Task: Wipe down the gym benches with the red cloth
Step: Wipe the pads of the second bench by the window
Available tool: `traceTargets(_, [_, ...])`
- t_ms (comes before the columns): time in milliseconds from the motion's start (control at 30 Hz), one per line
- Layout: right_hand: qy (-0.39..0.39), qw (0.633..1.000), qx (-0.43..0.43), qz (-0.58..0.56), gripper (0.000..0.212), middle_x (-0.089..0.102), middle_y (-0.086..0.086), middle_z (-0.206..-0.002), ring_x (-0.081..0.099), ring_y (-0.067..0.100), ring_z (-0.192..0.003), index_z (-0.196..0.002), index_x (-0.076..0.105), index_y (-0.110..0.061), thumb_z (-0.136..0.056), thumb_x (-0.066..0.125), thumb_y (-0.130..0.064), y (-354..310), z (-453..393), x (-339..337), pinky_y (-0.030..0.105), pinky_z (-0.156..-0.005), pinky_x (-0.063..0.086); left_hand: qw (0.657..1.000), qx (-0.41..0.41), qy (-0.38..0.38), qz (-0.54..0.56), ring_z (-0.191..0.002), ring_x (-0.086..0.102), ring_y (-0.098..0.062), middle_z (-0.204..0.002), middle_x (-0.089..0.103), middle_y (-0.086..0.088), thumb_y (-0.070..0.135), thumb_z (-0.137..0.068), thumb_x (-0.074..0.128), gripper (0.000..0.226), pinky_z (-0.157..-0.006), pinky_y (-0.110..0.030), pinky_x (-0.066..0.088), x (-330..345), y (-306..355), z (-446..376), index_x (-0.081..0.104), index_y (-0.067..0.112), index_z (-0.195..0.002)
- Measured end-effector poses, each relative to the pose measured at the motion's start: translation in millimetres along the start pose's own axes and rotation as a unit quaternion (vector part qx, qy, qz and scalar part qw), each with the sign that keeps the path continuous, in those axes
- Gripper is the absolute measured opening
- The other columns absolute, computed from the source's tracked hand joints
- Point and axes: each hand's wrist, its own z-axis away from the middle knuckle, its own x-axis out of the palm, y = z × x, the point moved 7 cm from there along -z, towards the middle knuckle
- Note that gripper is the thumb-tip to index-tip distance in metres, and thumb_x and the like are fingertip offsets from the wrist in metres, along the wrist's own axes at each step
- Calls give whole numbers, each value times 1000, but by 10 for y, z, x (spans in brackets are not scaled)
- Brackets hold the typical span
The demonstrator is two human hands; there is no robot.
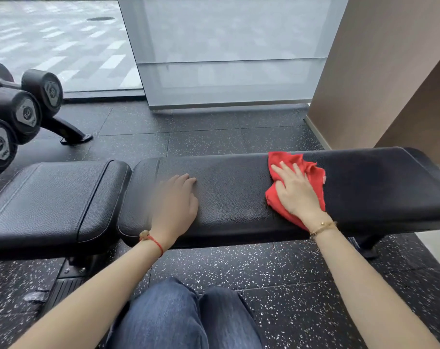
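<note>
A black padded gym bench [239, 187] runs across the view, with a shorter seat pad [52, 197] at its left end. The red cloth [314, 172] lies crumpled on the right half of the long pad. My right hand [295, 190] presses flat on the cloth with fingers spread. My left hand [174, 200] rests palm down on the bare pad near its left end, holding nothing.
Black dumbbells [25, 109] sit on a rack at the far left, and the rack's foot [73, 137] reaches onto the speckled rubber floor. A glass panel [226, 59] stands behind the bench. A brown wall [380, 71] rises at the right. My knees in jeans [183, 318] are below.
</note>
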Motion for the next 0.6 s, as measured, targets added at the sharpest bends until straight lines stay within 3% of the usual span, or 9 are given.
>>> traceTargets(133, [-6, 1000, 16, 25, 51, 23, -2, -160, 12, 29, -148, -148, 35, -26, -97, 37, -25, -281, -313, 75, 47, -121, 7, 1000, -3, 3, -8, -137, 40, -25, -144, 50, -2, 31, -88, 35, 51, -115, -53, 26, -15, 27, 5, 54, 18, -133])
traceTargets(333, [-54, 990, -132, 11, 52, 25, -6, -159, 13, 24, -149, -147, 36, -29, -95, 39, -23, -937, 81, 344, 44, -122, 8, 1000, 4, 9, -5, -136, 42, -26, -144, 51, -4, 28, -88, 37, 50, -115, -53, 26, -30, 54, 6, 55, 16, -133])
traceTargets(433, [-48, 988, -150, -5, 52, 28, -9, -157, 15, 20, -148, -145, 39, -31, -95, 41, -22, -806, 335, 282, 42, -122, 10, 1000, 9, -8, -11, -140, 37, -25, -147, 47, -3, 29, -91, 35, 50, -117, -51, 23, 0, 26, -10, 52, 17, -136])
traceTargets(600, [6, 997, -78, -10, 49, 30, -10, -156, 16, 19, -148, -144, 41, -31, -96, 41, -21, -193, 546, 21, 40, -122, 8, 999, 13, -7, -32, -141, 36, -23, -148, 47, -3, 24, -99, 45, 39, -117, -53, 21, 15, 59, -25, 52, 18, -136])
